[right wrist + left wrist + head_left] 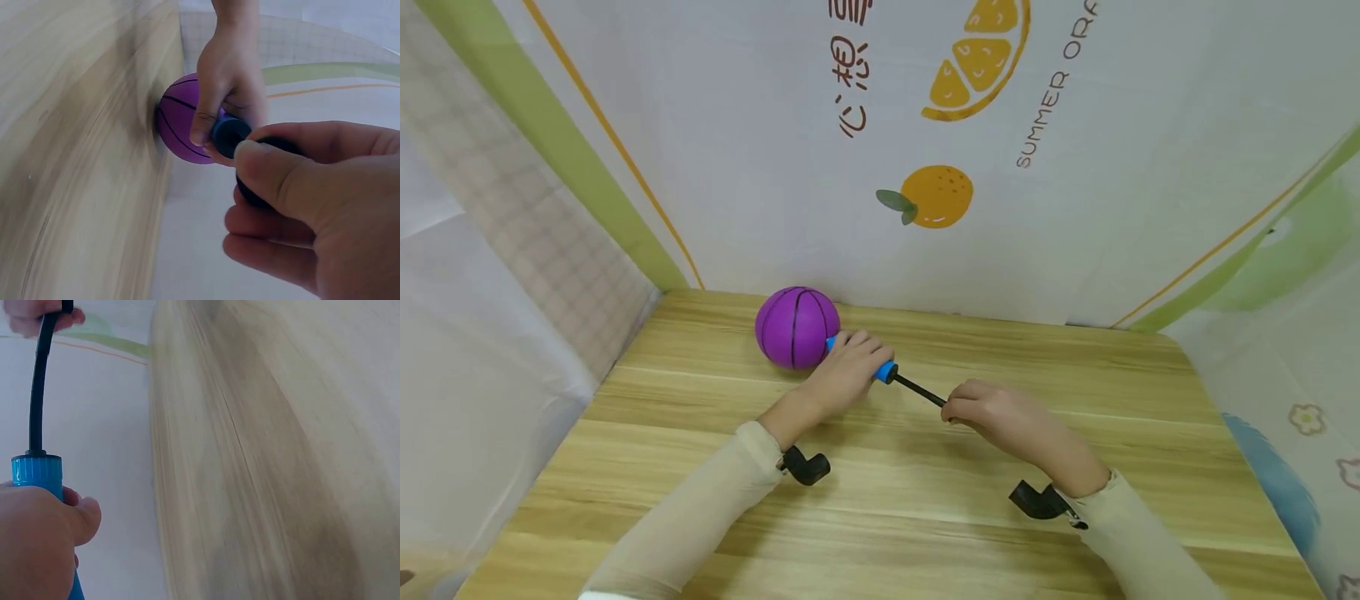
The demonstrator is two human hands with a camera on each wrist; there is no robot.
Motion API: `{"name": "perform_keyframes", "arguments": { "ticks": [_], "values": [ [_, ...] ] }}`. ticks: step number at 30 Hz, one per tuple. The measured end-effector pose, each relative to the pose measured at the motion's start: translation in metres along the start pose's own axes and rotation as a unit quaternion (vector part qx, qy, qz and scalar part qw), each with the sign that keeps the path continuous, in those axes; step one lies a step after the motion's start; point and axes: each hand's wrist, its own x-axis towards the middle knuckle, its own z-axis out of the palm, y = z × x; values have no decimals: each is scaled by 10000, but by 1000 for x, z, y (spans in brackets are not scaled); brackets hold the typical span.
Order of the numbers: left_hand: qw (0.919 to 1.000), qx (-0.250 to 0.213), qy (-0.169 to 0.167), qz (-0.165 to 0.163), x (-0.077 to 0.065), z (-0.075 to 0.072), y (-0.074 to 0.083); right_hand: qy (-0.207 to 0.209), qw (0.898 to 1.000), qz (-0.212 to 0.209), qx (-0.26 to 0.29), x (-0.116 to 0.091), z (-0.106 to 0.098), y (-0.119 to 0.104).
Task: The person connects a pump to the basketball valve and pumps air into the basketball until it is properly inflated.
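Observation:
A purple ball (796,328) with black lines sits on the wooden table near its back edge. My left hand (848,371) grips the blue barrel of a hand pump (886,372), whose far end meets the right side of the ball. Whether a needle enters the ball is hidden. From the barrel a black rod (920,390) reaches out toward my right hand (1000,414). In the right wrist view, the thumb and fingers of that hand pinch the pump's black handle (253,194). The left wrist view shows the left thumb (87,519) wrapped against the blue barrel.
The wooden table (880,508) spreads under both forearms. Behind it hangs a white cloth (760,183) printed with oranges and lettering, and more cloth hangs at both sides. Black wrist mounts (807,467) sit at the sleeve cuffs.

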Motion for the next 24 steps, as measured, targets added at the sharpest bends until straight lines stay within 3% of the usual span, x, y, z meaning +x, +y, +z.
{"name": "perform_keyframes", "arguments": {
  "ticks": [13,24],
  "values": [
    [9999,145,-12,-31,1,7,4,-557,9981,249,-99,36,23,10],
    [9998,183,-62,44,0,8,5,-407,9990,112,-165,48,37,12]
  ]
}}
